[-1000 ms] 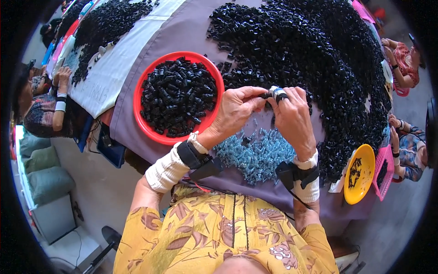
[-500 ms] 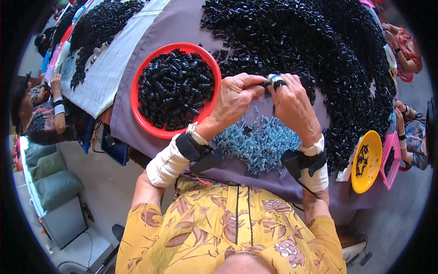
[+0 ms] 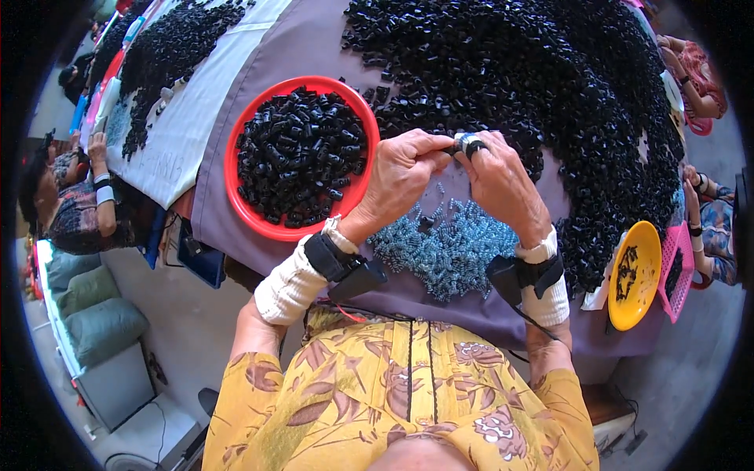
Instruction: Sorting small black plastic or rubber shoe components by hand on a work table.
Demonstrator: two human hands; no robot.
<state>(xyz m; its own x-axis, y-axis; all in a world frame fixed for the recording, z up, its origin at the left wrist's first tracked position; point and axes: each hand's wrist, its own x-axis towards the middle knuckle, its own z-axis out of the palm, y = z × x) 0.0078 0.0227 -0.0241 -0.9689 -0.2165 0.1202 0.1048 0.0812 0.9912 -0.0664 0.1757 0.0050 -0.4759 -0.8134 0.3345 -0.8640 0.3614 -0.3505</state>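
Observation:
Above the cloth-covered table, my left hand (image 3: 402, 174) and my right hand (image 3: 506, 180) meet at the fingertips. Both are closed in a pinch around a small black plastic part (image 3: 451, 148), mostly covered by my fingers. White tape and a black band (image 3: 471, 144) wrap a finger of my right hand. Just below the hands lies a loose heap of small shiny blue-grey springs (image 3: 444, 255). To the left of my left hand stands a round red basin (image 3: 232, 184) full of short black plastic parts (image 3: 302, 153). Whether a spring is in my fingers cannot be seen.
A wide heap of black parts (image 3: 503, 71) covers the far and right table. At the right edge are a yellow plate (image 3: 646, 275) and a pink basket (image 3: 683, 273), each with black pieces. Other people (image 3: 75, 196) sit at both sides. Dark devices (image 3: 357, 281) are strapped to my wrists.
My hands stay together at nearly the same spot, with small shifts of the fingers and the right hand turned slightly. The camera view has shifted a little.

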